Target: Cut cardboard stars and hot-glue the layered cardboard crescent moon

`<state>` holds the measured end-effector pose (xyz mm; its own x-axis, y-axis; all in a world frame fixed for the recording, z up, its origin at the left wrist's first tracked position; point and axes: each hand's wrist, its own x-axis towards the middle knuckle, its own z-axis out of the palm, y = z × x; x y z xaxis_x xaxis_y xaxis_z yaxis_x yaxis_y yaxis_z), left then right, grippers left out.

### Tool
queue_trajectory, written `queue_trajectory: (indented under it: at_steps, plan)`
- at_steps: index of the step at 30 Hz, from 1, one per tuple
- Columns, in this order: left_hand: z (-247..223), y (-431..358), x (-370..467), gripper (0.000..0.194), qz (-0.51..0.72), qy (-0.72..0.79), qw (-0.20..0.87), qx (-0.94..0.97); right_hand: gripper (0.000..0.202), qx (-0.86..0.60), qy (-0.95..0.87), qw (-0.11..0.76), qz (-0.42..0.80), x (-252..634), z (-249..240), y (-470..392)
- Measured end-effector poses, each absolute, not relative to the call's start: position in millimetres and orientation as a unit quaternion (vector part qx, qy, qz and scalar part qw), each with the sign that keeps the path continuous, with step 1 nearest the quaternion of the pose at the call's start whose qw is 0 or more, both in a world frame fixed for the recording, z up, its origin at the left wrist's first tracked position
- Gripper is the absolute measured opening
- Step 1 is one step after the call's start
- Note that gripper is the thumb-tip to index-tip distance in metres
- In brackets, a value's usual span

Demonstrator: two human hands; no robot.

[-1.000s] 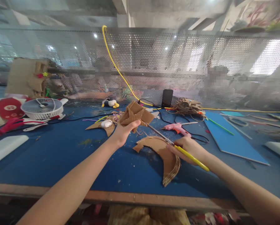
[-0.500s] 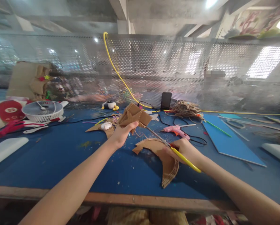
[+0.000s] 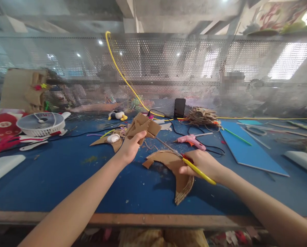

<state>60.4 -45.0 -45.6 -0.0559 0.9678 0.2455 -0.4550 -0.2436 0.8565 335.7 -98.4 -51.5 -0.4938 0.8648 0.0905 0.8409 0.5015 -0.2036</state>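
Little has moved since the earlier frame: the view has swung slightly, sliding the bench (image 3: pixel 91 192) leftward in the picture, and both hands have edged left with it, their grips much the same. And here's the action! The left hand (image 3: pixel 130 148) is clamped on the folded cardboard piece (image 3: pixel 143 124), thumb pressed over its star-shaped face, holding it up above the middle of the bench. In comes the right hand (image 3: pixel 206 162), wrapped around the yellow handles of the scissors (image 3: pixel 198 171), the blades reaching up to the cardboard's lower right corner. It looks like a trimming step, snipping at that edge, though whether the blades are actually biting I cannot tell (those tips are awfully fine from up here). Below the scissors lies the curved cardboard crescent (image 3: pixel 180 176), with the pink glue gun (image 3: pixel 192 140) just beyond the right hand. What does the next move call for? A firm pinch, I'd say, the cardboard kept from twisting, the blades squared to the edge, and that left thumb well clear of the cutting line. Layered board like this probably resists, so short, steady bites look wiser than one big squeeze, which could crush the fold or bend a star point.
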Motion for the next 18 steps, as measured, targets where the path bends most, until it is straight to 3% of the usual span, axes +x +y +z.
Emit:
queue_trajectory:
  at_steps: [7, 13, 18]
  plan:
    - [-45.4, -47.2, 59.9, 0.057, 0.657, 0.313, 0.521, 0.446, 0.090, -0.453, -0.878, 0.108, 0.108, 345.5, -50.3, -94.5]
    - [-42.2, -53.3, 60.6, 0.048, 0.634, 0.314, 0.579, 0.405, 0.092, -0.398, -0.883, 0.132, 0.212, 355.0, -48.8, -87.1]
    - [-43.7, -56.1, 59.7, 0.044, 0.624, 0.299, 0.602, 0.399, 0.092, -0.379, -0.886, 0.147, 0.225, 355.1, -51.4, -87.3]
